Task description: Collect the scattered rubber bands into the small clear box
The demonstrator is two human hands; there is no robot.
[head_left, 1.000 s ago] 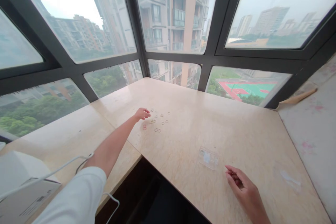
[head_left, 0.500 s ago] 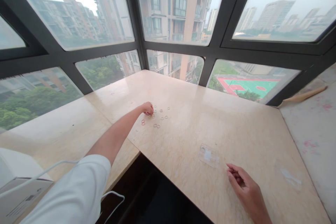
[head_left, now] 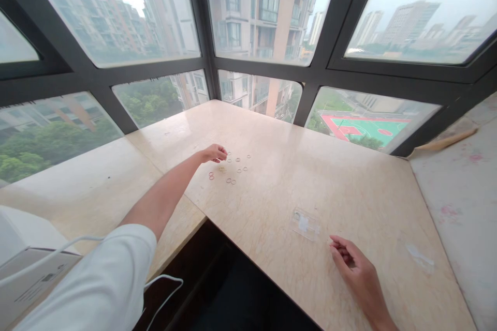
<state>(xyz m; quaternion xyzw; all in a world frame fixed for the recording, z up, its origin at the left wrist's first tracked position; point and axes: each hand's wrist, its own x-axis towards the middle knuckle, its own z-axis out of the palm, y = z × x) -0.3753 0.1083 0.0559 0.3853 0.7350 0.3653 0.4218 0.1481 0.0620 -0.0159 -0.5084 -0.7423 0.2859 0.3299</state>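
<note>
Thin, round rings in muted, yellow and red tones lie loosely scattered on the pale, marbled tabletop, with a pair of small red rings touching each other at the near left of the scatter. At its far left edge, the left hand reaches in, fingertips drawn narrowly together just beside the rings; at this distance I can't tell whether it holds one. Nearer and to the right of the rings lies a flat, clear plastic box with a white label. Farther right from them, just past the box, is the right hand, loosely curled, a narrow gap between thumb and fingers. Farthest right of the rings lies a clear plastic piece with a white strip. Well left of them sits a white cardboard carton, crossed by a white cable.
</note>
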